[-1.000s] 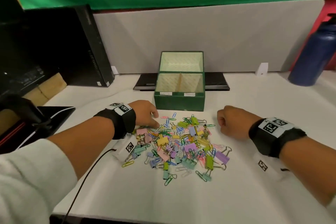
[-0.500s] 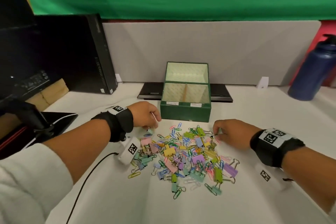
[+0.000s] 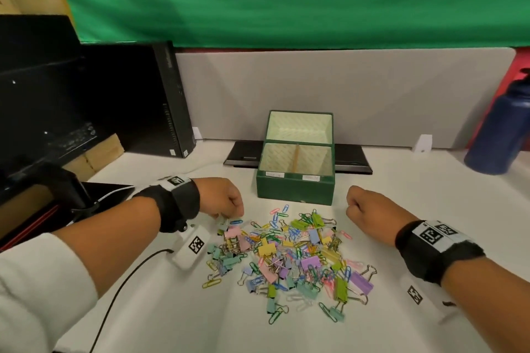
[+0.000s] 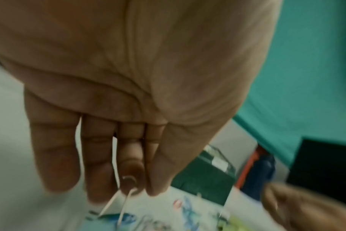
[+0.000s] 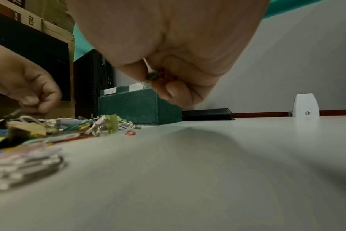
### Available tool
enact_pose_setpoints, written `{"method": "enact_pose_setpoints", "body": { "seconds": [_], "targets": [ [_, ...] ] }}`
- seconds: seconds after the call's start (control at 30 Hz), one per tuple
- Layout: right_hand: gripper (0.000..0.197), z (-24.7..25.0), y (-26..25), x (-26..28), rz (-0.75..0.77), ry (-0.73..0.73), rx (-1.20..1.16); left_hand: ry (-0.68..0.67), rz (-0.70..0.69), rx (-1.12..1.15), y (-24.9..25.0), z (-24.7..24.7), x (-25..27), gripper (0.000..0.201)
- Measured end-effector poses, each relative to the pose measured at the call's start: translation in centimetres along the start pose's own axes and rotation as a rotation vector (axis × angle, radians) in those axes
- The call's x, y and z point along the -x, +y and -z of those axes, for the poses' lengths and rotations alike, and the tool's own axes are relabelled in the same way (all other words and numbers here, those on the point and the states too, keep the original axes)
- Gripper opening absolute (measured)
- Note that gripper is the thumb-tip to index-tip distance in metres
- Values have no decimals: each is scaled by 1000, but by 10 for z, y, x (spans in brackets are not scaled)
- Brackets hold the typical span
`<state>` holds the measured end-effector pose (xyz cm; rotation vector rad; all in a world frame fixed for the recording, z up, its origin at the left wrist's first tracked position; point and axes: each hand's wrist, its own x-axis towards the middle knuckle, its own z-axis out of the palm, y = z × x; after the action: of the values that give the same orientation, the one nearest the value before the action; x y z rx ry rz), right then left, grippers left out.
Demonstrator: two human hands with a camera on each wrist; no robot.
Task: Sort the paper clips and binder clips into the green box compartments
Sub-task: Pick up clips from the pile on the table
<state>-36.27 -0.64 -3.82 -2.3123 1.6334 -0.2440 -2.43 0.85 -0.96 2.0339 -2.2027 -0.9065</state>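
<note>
A heap of coloured paper clips and binder clips (image 3: pixel 289 261) lies on the white table in front of the open green box (image 3: pixel 295 189), whose two front compartments look empty. My left hand (image 3: pixel 229 213) reaches down at the heap's far left corner; its fingertips (image 4: pixel 131 182) pinch the wire handle of a pale teal binder clip (image 3: pixel 222 223) that rests on the table. My right hand (image 3: pixel 354 206) is a fist just right of the heap, near the box's front right corner. Small green and red paper clips (image 5: pixel 155 75) show inside its curled fingers.
A dark blue bottle (image 3: pixel 504 129) stands at the far right. A black computer tower (image 3: pixel 163 100) and a black stand with a white cable (image 3: pixel 114 195) are on the left. A flat black device (image 3: pixel 243 155) lies behind the box against the grey partition.
My right hand reached to the heap's far right edge and drew back into a fist. My left hand stayed at the heap's far left corner, picking at a clip. The head tilted up.
</note>
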Motion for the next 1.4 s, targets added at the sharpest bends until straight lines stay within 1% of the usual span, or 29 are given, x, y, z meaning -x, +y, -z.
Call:
{"method": "enact_pose_setpoints", "body": {
  "seconds": [0.07,0.1,0.17,0.2,0.23,0.3,0.37,0.47,0.57,0.63,0.7,0.73,0.8,0.87,0.97,1.07,1.2,1.27,1.33,1.4],
  "targets": [
    [17,1,-1,2,-5,1,-18,104,-43,-345,13,-5,-1,22],
    [17,1,-1,3,-8,-10,-16,109,-38,-432,18,-8,-2,33],
    [16,1,0,3,-11,-32,-9,32,-28,-507,26,-16,-6,54],
    [15,1,0,3,-8,-40,-6,7,-37,-530,29,-19,-8,58],
    [15,1,-1,3,-2,-44,-3,6,-61,-539,31,-23,-10,55],
    [15,-1,0,2,20,-42,-1,22,-125,-535,33,-28,-14,41],
    [14,-3,0,1,45,-34,5,20,-170,-521,32,-31,-15,32],
    [15,-4,0,1,98,-8,14,-5,-250,-439,26,-28,-14,27],
    [14,-1,-2,0,135,20,-46,47,-266,-219,19,-16,-15,20],
    [15,4,-5,-6,119,49,-163,71,-240,82,12,-5,-19,14],
    [18,13,-10,-18,82,77,-289,29,-190,444,8,6,-22,14],
    [18,19,-13,-26,62,87,-343,-6,-167,583,8,12,-22,15],
    [16,31,-20,-44,34,119,-405,-86,-148,803,10,19,-26,17],
    [16,42,-26,-63,29,163,-415,-136,-161,940,15,23,-31,18],
    [15,47,-31,-89,39,226,-389,-168,-199,1029,27,27,-40,20],
    [14,46,-35,-108,43,229,-387,-188,-217,1046,41,30,-50,20],
    [16,41,-38,-117,70,205,-351,-261,-212,851,52,30,-54,19],
    [16,40,-38,-118,71,186,-337,-276,-216,832,55,31,-55,19],
    [17,40,-37,-118,73,169,-319,-215,-230,846,60,33,-58,23],
    [19,41,-37,-117,80,157,-296,-74,-235,818,71,35,-64,25]
  ]
}}
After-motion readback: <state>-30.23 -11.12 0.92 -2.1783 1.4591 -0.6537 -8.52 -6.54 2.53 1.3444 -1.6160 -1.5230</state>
